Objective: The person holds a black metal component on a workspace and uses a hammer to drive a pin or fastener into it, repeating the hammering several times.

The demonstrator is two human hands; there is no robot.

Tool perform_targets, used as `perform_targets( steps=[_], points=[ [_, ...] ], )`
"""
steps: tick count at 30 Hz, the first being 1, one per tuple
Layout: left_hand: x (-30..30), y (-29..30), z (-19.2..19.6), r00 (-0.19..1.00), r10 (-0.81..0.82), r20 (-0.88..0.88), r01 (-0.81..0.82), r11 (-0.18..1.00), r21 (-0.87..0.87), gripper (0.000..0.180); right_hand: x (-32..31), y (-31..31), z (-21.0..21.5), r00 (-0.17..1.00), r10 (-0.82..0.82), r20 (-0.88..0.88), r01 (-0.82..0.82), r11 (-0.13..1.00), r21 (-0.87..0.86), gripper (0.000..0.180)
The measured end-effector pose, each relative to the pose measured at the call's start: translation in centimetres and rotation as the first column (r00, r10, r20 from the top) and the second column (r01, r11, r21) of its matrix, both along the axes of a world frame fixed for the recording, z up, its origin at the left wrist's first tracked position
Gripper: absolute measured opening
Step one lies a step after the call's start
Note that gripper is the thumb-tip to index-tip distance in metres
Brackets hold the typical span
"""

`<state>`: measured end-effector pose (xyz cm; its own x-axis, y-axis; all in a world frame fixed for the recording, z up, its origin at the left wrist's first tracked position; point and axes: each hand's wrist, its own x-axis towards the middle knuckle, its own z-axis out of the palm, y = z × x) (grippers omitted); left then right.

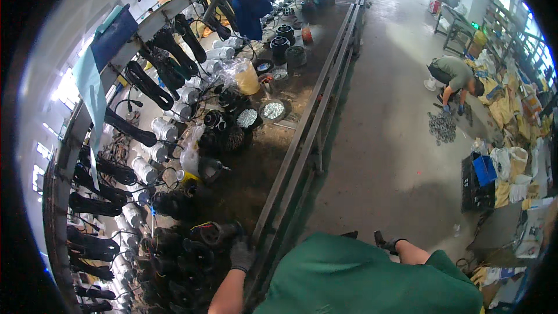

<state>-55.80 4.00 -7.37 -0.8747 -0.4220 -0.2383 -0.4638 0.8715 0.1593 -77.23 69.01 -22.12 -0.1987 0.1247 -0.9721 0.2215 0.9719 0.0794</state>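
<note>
My left hand (241,254), in a grey work glove, reaches onto the bench at the lower middle. Its fingers close on the right side of a dark round motor housing (212,233) with yellow and red wires sticking out. Several similar dark motor parts (180,259) crowd the bench beside and below it. My right hand (390,243), also gloved, is out over the floor side, to the right of my green shirt. A dark shape shows at its fingertips; whether that is the glove or a held thing cannot be told.
A metal rail (293,163) edges the bench. Black cable bundles (145,86) hang from a frame at left, above rows of silver motors (165,129). Shallow bowls of small metal pieces (272,110) stand farther along. At right, another person (456,75) bends over a pile of parts (442,127).
</note>
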Motion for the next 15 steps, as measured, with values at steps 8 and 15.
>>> perform_targets(
  steps=[8,15],
  points=[
    [-0.6,-0.3,-4.4,0.974,0.212,-0.074,-0.221,0.965,-0.141,0.054,0.1,1.3,-5.9,0.989,-0.143,-0.049,0.134,0.980,-0.147,0.060],
    [2.1,0.3,-2.9,0.947,0.320,0.002,-0.320,0.947,-0.009,0.054,-2.4,-0.9,-4.7,0.988,-0.129,-0.081,0.114,0.980,-0.165,0.053]
  ],
)
